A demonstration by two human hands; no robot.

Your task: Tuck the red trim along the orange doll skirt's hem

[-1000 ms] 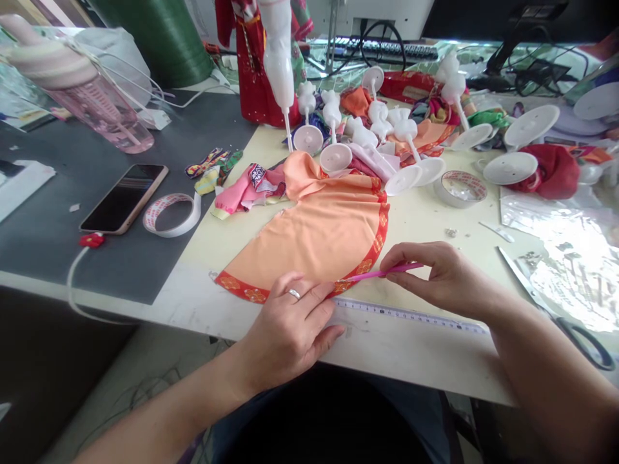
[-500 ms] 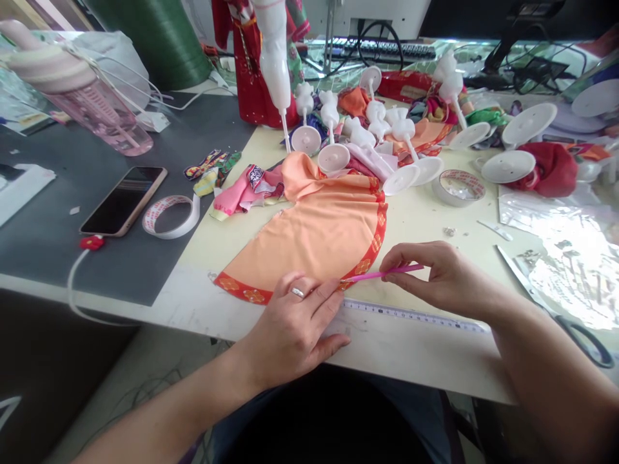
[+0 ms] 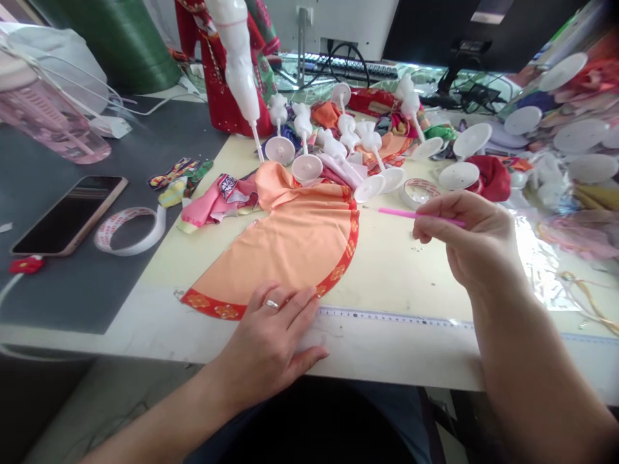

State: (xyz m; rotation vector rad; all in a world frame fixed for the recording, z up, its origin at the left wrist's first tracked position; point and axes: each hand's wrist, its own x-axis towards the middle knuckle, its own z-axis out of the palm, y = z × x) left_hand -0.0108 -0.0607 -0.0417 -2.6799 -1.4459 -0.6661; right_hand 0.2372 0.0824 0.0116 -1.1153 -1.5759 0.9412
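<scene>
Leftward, a pink bottle (image 3: pixel 48 122) tilts beyond both hands (image 3: pixel 265 335) (image 3: pixel 469 238).

- The measuring ruler (image 3: pixel 396 316) along the table's front edge is showing printed tick marks and tiny numerals, too small to read.
- The white tape roll (image 3: pixel 126 247) is carrying repeated red print, too blurred to read.
- The smaller tape roll (image 3: pixel 410 200) is showing similar red print, also illegible.
- The computer keyboard (image 3: pixel 351 66) is showing key markings too small to read.
</scene>
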